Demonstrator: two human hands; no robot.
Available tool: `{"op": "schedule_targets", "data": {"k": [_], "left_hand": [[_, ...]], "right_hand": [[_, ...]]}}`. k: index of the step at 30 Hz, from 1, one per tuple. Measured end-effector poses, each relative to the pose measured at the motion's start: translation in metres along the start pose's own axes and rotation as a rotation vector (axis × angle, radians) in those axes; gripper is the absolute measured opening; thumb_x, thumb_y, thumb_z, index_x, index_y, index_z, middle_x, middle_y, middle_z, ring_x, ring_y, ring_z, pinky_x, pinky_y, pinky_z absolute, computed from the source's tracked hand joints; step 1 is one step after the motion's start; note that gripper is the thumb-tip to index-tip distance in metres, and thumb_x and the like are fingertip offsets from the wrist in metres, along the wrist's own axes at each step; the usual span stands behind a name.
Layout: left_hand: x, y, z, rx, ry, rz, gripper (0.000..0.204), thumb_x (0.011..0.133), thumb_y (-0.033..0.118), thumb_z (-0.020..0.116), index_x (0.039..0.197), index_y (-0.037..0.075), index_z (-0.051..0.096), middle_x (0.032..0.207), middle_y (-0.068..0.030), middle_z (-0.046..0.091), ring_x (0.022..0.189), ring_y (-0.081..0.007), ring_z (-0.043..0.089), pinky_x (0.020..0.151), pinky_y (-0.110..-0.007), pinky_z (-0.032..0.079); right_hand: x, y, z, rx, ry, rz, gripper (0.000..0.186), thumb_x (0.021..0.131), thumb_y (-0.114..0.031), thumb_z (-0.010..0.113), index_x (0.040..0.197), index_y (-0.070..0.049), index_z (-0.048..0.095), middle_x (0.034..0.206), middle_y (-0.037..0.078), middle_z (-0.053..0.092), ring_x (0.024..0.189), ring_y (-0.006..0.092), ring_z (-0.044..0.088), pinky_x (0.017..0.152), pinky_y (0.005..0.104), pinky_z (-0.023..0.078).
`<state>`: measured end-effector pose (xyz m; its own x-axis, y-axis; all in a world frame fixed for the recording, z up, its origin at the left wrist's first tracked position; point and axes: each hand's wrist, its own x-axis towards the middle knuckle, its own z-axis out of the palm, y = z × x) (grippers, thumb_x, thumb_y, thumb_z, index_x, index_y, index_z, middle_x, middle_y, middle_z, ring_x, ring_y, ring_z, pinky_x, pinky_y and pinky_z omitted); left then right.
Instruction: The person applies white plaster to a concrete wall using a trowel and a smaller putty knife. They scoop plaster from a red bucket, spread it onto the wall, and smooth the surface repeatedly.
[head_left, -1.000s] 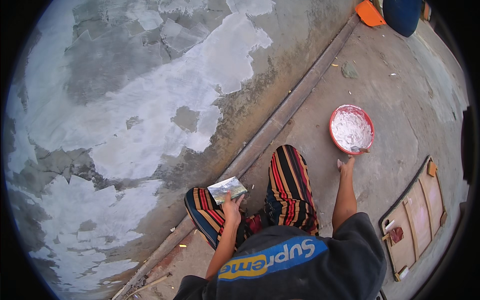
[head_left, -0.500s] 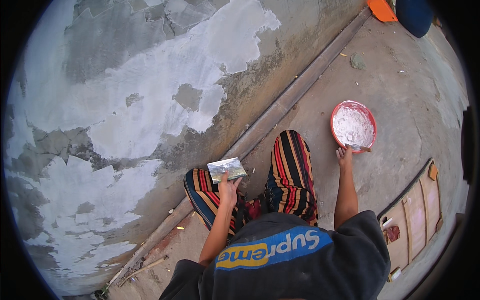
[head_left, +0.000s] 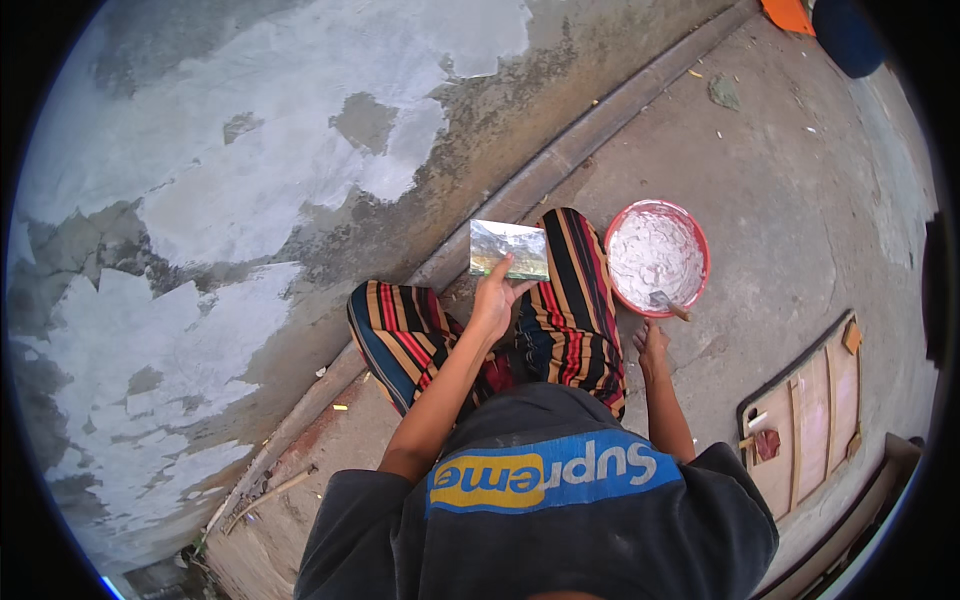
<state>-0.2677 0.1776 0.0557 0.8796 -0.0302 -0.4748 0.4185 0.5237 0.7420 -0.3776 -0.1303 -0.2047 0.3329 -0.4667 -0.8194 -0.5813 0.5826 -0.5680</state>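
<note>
My left hand [head_left: 494, 296] grips a thin rectangular plate [head_left: 509, 251] with a glossy, landscape-like surface, its thumb or finger lying over the lower edge. The plate is raised above the gap between my knees. My right hand [head_left: 652, 343] is at the near edge of a round red bowl [head_left: 706, 262], fingers curled against the rim and partly hidden. Whitish paste [head_left: 652, 250] with a churned surface fills the bowl. A putty knife [head_left: 672, 304] rests in the paste, its brown handle sticking out over the near right rim.
A grey wall [head_left: 250, 220] with white patches rises at the left, a ledge [head_left: 560, 160] along its foot. A framed wooden panel [head_left: 812, 420] lies at the right. A stone [head_left: 723, 92], an orange object [head_left: 788, 14] and a dark blue container [head_left: 848, 38] are farther off.
The red bowl has come nearer to my knees along with my right hand. My left hand has lifted the plate up and to the right. The view has shifted a little.
</note>
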Motion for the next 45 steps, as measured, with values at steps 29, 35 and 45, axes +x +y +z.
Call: {"op": "schedule_targets", "data": {"k": [29, 35, 45], "left_hand": [[0.017, -0.035, 0.013, -0.016, -0.170, -0.117, 0.045, 0.100, 0.018, 0.056, 0.136, -0.004, 0.042, 0.134, -0.0150, 0.054, 0.124, -0.0271, 0.055, 0.107, -0.049, 0.045], [0.055, -0.051, 0.038, 0.137, -0.240, -0.170, 0.052, 0.101, 0.021, 0.054, 0.140, -0.008, 0.036, 0.143, -0.0180, 0.047, 0.129, -0.0284, 0.051, 0.111, -0.051, 0.038], [0.047, -0.062, 0.091, 0.128, -0.364, -0.201, 0.059, 0.101, 0.025, 0.058, 0.144, -0.006, 0.033, 0.144, -0.0172, 0.046, 0.132, -0.0290, 0.048, 0.114, -0.051, 0.034]], "right_hand": [[-0.060, -0.130, -0.039, -1.511, 0.144, -1.018, 0.020, 0.084, -0.017, 0.064, 0.101, -0.008, 0.064, 0.082, 0.021, 0.067, 0.077, 0.0373, 0.069, 0.067, 0.0500, 0.052], [-0.096, -0.146, -0.043, -1.089, 0.153, -0.953, 0.025, 0.089, -0.017, 0.061, 0.113, -0.010, 0.062, 0.076, 0.014, 0.067, 0.072, 0.0276, 0.067, 0.066, 0.0422, 0.051], [-0.203, -0.173, -0.017, -0.670, -0.062, -1.117, 0.024, 0.088, -0.018, 0.070, 0.110, -0.011, 0.073, 0.102, 0.013, 0.072, 0.092, 0.0267, 0.071, 0.079, 0.0340, 0.053]]}}
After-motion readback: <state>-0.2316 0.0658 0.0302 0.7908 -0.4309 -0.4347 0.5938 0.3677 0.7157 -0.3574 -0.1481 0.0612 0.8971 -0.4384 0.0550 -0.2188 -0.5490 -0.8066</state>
